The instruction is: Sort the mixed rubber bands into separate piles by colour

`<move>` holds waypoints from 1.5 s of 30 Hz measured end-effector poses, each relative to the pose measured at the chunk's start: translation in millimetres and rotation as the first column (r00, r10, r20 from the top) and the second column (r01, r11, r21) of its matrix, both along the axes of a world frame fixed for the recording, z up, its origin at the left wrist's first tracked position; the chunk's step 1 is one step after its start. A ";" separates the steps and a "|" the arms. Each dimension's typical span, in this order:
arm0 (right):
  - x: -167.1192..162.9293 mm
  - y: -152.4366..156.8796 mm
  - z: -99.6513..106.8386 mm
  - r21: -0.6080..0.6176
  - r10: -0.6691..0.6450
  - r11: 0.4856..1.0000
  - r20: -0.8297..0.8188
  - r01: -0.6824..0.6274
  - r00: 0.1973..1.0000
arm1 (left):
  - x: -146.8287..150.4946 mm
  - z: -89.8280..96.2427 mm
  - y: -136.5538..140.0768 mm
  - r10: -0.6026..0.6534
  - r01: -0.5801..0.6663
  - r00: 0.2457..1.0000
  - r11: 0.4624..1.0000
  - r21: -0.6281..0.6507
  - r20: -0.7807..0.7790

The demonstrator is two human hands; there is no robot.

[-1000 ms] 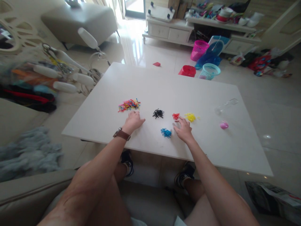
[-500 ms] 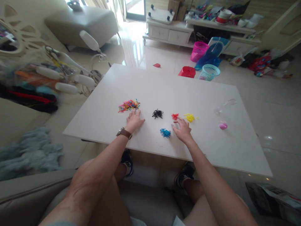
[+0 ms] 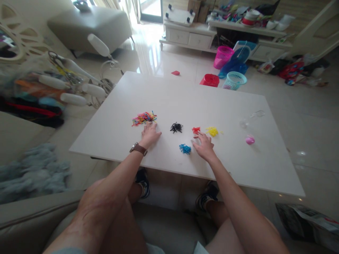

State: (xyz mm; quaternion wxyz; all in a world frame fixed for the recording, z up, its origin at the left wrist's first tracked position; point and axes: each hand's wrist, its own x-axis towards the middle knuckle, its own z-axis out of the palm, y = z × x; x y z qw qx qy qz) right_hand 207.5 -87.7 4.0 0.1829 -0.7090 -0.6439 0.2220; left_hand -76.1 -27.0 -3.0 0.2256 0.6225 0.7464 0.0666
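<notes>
One left hand (image 3: pixel 150 134), one right hand (image 3: pixel 204 145), loosely open, nothing visibly held, are placed left and right of black pile (image 3: pixel 176 127)

Pink basket (image 3: pixel 222 58), turquoise basket (image 3: pixel 234 82), padded ottoman (image 3: pixel 90 28) on glossy floor (image 3: pixel 159 60)

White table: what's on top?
Multicoloured pile, black pile, red pile, yellow pile, blue pile, pink object, something clear. Anything under the left hand and right hand is covered.
</notes>
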 end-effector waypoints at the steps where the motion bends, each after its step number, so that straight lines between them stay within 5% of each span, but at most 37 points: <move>1: -0.7 -0.4 0.1 -0.003 0.007 1.000 0.002 -0.007 1.000 | 0.5 0.1 0.0 -0.002 0.002 1.000 1.000 -0.005 0.003; 45: -6.8 -7.6 4.9 -0.075 0.113 0.991 0.028 -0.111 0.993 | 18.0 -1.6 2.8 -0.046 0.047 0.999 0.999 -0.003 0.024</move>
